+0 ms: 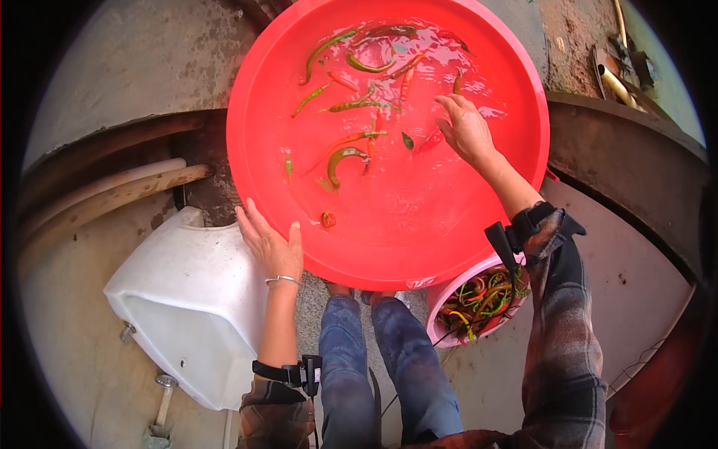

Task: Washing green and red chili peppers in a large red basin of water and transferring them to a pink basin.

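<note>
A large red plastic basin holds water with several red and green chili peppers scattered in it. My left hand rests with spread fingers at the basin's near left rim and holds nothing. Over the right part of the water is my right hand, its fingers partly bent and apart, with nothing seen in them. Just left of its fingertips lies a red pepper, and a small green leaf floats beside that. A curved green pepper is near the basin's middle.
Below the basin's right edge stands a pink bucket of mixed peppers. A white ceramic sink is at the left, with a metal drain fitting near it. Pipes run along the left wall. A pale pipe sticks out at upper right.
</note>
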